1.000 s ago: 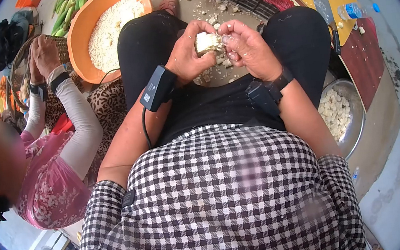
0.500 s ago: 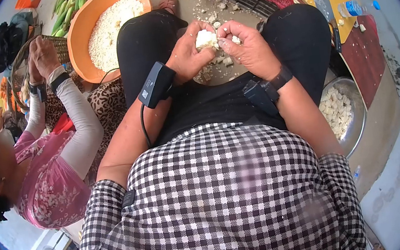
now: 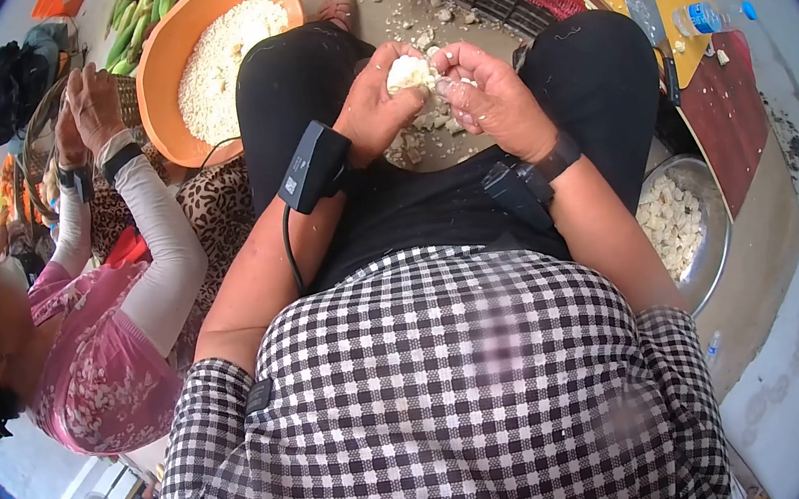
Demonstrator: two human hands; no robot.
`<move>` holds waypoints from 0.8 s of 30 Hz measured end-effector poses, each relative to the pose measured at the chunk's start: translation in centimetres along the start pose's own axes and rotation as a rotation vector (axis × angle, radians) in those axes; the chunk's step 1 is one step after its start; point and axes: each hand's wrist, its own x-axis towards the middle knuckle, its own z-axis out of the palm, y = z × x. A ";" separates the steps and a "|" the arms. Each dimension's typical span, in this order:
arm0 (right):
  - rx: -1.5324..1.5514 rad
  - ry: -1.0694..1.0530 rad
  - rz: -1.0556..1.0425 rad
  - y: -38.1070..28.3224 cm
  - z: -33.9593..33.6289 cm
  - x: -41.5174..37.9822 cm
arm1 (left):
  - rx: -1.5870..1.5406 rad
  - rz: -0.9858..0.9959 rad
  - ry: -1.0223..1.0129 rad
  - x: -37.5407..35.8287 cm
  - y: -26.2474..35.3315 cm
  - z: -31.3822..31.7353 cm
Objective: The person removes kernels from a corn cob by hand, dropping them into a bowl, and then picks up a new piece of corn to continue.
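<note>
In the head view, a short piece of white corn cob point(image 3: 409, 73) is pinched between the thumb and fingers of my left hand point(image 3: 375, 107), above the gap between my knees. My right hand point(image 3: 495, 102) is closed beside it, with thumb and forefinger pressed at the cob's right edge. Small pale bits show near those right fingertips, partly hidden by the fingers. On the ground below lie scattered kernels and cob scraps point(image 3: 410, 151).
An orange basin point(image 3: 159, 91) of white kernels stands left of my knee, with green-husked corn point(image 3: 130, 22) behind. At right are a metal bowl point(image 3: 721, 260) of cob pieces, a cleaver point(image 3: 640, 6) and a water bottle point(image 3: 707, 16). A co-worker point(image 3: 101, 359) sits at left.
My right fingers have curled and shifted slightly against the corn piece, and the white bit in them shows less. The co-worker's hands have moved slightly.
</note>
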 end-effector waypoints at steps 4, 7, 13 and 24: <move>0.104 -0.013 0.051 0.1 -0.1 0.0 | -0.121 0.004 -0.015 0.2 -0.7 0.0; 0.094 -0.020 0.074 -0.5 0.2 -0.2 | -0.228 0.006 -0.038 0.2 -0.9 -0.3; 0.092 0.011 0.062 -0.3 0.1 -0.2 | -0.218 -0.024 -0.069 0.2 -0.9 -0.3; 0.077 0.014 0.093 0.7 -0.4 0.3 | 0.097 0.126 0.046 0.5 -2.0 0.5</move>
